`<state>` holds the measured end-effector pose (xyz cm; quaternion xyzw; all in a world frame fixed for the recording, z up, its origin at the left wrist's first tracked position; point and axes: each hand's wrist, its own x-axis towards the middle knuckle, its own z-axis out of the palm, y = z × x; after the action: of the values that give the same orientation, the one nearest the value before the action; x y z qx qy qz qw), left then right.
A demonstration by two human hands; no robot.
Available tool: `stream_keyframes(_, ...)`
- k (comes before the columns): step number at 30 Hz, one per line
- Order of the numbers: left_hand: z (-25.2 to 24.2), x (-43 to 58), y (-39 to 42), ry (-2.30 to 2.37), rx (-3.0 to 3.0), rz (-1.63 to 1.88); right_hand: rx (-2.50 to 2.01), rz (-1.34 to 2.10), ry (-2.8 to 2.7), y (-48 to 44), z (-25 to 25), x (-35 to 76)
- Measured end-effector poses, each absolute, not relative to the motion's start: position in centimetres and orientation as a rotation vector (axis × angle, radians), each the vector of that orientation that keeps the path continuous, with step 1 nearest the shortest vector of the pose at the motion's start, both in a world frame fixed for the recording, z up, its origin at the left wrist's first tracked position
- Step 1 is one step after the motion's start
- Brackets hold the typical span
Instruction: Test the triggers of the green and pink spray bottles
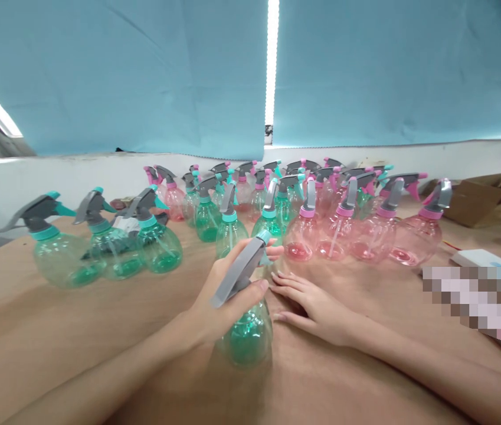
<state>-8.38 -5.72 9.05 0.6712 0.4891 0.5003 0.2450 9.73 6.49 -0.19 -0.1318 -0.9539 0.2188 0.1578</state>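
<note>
A green spray bottle (250,336) with a grey and teal trigger head stands nearest to me on the wooden table. My left hand (219,289) is wrapped round its neck below the head, thumb in front and fingertips showing on the far side. My right hand (312,304) lies palm down on the table just right of the bottle, fingers stretched out and apart, holding nothing. Beyond the hands stands a row of pink spray bottles (300,242) and green ones. To the left, three green spray bottles (161,248) stand close together.
Many more spray bottles crowd the back of the table (55,342) near the wall. At the right are an open cardboard box (480,198), a white box (483,258) and a blurred-out flat item (484,301). Blue sheeting (144,71) hangs behind.
</note>
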Motion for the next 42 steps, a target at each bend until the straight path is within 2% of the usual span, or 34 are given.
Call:
stream_keyframes(8,8.4,-8.5,-5.6,1.221,1.737,1.412,-0.28,0.62,-2.695,6.2,-0.3,9.7)
stream_keyframes(15,8.5,-8.6,-5.7,1.256,1.736,1.429,-0.157,0.892,-2.691,3.5,2.8,10.7)
stream_keyframes(22,8.6,-9.1,-5.6,1.264,1.828,1.408,-0.237,1.155,-2.511,0.6,4.9,8.9)
stream_keyframes(31,10.3,-12.5,-8.4,1.755,1.913,1.274,-0.345,0.761,-2.428,-2.4,4.9,0.7)
stream_keyframes(34,10.3,-15.3,-9.9,1.844,1.892,1.208,-0.353,0.734,-2.417,-2.9,4.7,-1.9)
stream_keyframes(42,5.1,-21.7,-13.4,2.103,1.979,1.28,-0.484,0.451,-2.454,-0.8,5.2,-6.7)
